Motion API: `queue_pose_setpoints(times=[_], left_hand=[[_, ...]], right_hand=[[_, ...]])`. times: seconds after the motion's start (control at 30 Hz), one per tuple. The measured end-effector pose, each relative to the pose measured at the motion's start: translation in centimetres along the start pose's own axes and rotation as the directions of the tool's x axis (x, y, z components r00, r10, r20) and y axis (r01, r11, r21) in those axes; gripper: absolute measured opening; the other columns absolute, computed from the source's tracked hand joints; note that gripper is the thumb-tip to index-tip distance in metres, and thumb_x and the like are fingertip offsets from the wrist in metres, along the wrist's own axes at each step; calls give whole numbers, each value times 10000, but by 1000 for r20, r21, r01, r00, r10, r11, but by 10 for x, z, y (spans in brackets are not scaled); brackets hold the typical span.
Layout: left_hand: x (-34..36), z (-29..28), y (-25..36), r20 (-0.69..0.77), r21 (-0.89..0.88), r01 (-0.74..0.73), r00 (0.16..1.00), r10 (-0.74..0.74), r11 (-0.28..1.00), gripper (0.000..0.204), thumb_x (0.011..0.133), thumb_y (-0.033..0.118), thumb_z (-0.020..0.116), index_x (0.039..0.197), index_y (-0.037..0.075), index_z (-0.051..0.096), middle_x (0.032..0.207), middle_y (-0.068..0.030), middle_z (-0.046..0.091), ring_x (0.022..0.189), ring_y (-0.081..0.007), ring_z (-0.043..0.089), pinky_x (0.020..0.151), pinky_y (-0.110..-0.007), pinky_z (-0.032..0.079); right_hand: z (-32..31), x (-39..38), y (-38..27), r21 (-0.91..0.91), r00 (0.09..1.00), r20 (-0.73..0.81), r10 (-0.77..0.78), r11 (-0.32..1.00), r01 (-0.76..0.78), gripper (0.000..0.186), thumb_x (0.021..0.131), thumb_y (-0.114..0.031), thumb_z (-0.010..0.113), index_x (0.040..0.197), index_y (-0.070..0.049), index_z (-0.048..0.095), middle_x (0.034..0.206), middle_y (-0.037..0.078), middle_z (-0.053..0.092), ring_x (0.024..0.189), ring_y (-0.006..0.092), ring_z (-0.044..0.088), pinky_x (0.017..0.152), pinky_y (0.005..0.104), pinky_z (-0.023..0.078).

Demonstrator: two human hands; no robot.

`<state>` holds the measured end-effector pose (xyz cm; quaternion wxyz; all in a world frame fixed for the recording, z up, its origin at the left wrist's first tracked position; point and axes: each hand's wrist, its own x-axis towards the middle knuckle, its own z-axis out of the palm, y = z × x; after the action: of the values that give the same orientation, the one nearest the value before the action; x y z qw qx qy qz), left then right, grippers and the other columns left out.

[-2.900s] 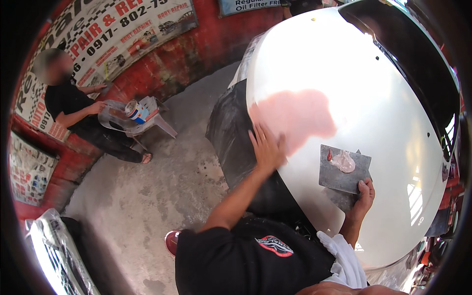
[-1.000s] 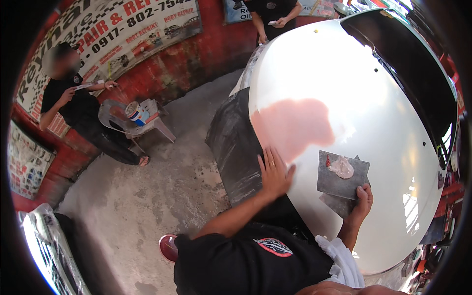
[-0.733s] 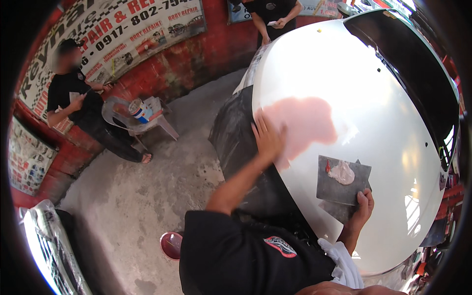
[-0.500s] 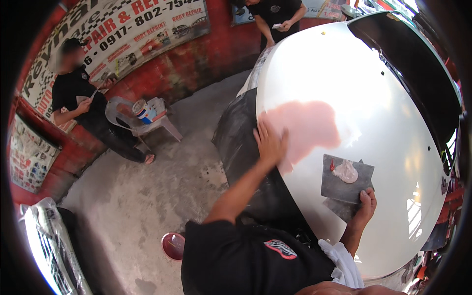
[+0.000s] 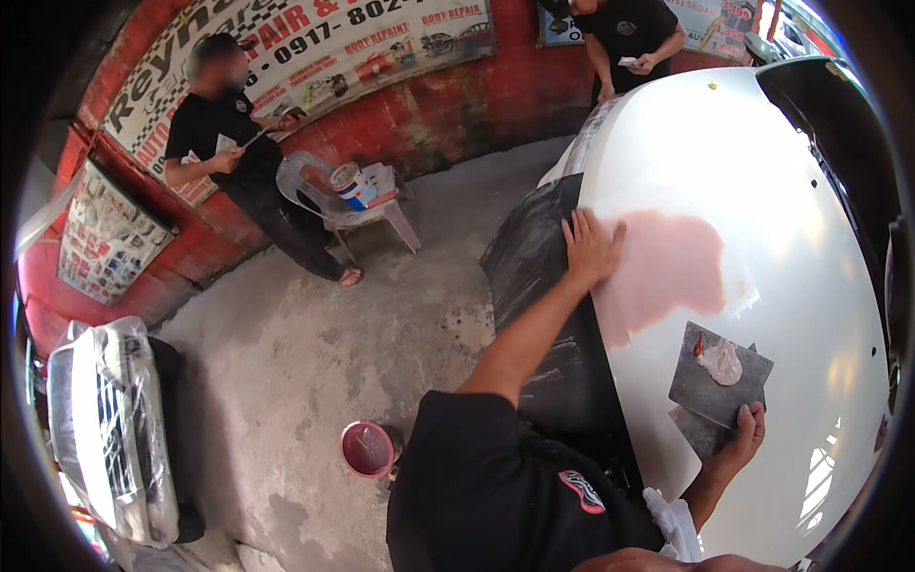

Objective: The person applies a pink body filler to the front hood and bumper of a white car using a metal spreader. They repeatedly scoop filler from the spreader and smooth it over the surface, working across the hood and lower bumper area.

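My left hand [image 5: 595, 246] lies with fingers apart on the white car hood [image 5: 724, 143], at the left edge of a pink filler patch [image 5: 667, 262], beside dark grey covering [image 5: 529, 300]. My right hand [image 5: 742, 431] grips dark grey flat plates [image 5: 703, 389] low over the hood; the upper one bears a blob of pale pink paste [image 5: 724, 364] with a smaller red blob.
A co-worker [image 5: 219, 162] stands left by a plastic chair [image 5: 405, 229] carrying a tin [image 5: 351, 189]; another [image 5: 624, 43] bends at the hood's far end. A pink bucket [image 5: 367, 428] is on the concrete floor; a plastic-wrapped bumper [image 5: 105, 429] is at lower left, red walls behind.
The view has swung left, shifting the scene rightward. My left hand has moved about along the patch's left edge. The pink bucket now shows fully. The left co-worker has raised a thin tool.
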<state>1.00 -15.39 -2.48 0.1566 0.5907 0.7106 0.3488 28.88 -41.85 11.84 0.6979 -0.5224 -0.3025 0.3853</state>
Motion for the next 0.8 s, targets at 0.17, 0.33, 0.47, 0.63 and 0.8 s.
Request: queue_pose_setpoints(times=[0.17,0.33,0.47,0.63,0.8], left_hand=[[-111,23,26,-36,155,-158,986,165,975,918,1027,558,372,1513,-187,146,1572,-370,245,1510,-464,176,1220,-608,73],[-92,11,22,-11,133,-122,992,125,983,911,1033,548,361,1516,-188,131,1593,-359,199,1526,-446,130,1217,-616,63],[-6,-4,-1,-2,-38,-17,1000,17,999,921,1026,542,385,1517,-190,118,1607,-365,137,1532,-449,87,1219,-615,44],[-202,-7,46,147,17,-286,948,281,958,967,1004,523,459,1508,-208,74,1572,-426,129,1513,-513,76,1216,-625,50],[-23,-4,-4,22,50,-25,999,24,998,982,994,568,449,1514,-190,101,1589,-385,164,1531,-447,103,1230,-582,86]], right_hand=[[-9,7,6,-21,1000,17,17,1000,-17,94,879,-132,644,903,-74,575,874,9,608,841,115,576,808,286,480],[-14,7,11,31,993,-115,39,999,-36,178,880,-122,656,1040,-54,615,982,38,632,907,148,597,867,315,500],[-16,9,9,-20,994,-94,48,999,-50,248,896,-168,661,1103,-40,612,1022,60,633,947,168,606,881,321,503],[-23,10,20,-46,988,-138,74,996,-81,246,904,-185,647,1096,-35,611,1032,66,640,948,173,617,878,330,507],[-10,8,14,-12,986,-151,65,998,-67,230,901,-187,645,1060,-28,596,1012,63,643,928,165,626,868,323,513]])
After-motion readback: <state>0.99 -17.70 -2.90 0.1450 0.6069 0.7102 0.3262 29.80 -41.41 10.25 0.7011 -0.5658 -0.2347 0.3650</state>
